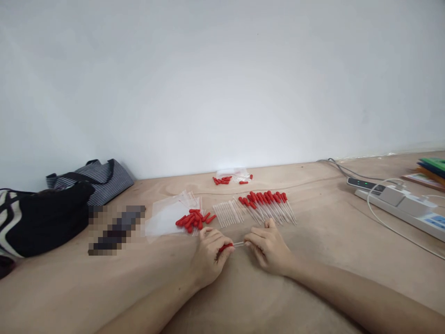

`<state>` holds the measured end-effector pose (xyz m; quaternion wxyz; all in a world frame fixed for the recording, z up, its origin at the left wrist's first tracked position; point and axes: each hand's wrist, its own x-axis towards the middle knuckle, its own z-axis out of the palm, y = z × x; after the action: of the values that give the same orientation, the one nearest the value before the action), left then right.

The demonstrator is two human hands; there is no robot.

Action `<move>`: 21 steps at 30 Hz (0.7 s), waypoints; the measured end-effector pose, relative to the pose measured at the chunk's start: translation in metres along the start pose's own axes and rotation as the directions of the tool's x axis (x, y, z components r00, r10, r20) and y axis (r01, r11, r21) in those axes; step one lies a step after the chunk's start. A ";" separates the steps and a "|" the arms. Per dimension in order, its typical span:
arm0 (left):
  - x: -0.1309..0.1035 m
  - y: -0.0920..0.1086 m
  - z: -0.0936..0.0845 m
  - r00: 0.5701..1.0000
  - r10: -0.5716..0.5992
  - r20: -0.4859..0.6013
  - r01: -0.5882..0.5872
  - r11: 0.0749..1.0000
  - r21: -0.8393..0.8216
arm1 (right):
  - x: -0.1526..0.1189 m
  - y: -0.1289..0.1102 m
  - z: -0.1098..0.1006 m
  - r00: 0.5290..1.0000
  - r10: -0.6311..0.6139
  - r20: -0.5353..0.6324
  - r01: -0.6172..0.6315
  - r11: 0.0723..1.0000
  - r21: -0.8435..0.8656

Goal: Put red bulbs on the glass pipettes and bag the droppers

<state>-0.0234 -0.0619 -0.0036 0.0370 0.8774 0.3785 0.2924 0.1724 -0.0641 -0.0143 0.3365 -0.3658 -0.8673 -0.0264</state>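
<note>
Head view: the left hand (212, 253) is pinching a red bulb (225, 247); the right hand (264, 246) is pinching a clear tube (239, 244) lying between them. Crooked pushing could be bending the tube, though their meeting point seems partly hidden.

Droppers (267, 198) ahead, power strip (413, 217) right, gap between
</note>
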 end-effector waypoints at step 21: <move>0.003 -0.003 -0.006 0.997 -0.015 0.071 0.014 1.000 0.018 | 0.003 0.009 -0.020 0.966 -0.027 0.256 0.007 0.997 0.078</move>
<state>-0.0267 -0.0585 0.0018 0.0451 0.8848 0.3859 0.2574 0.1877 -0.0617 0.0008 0.2346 -0.3455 -0.9071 0.0516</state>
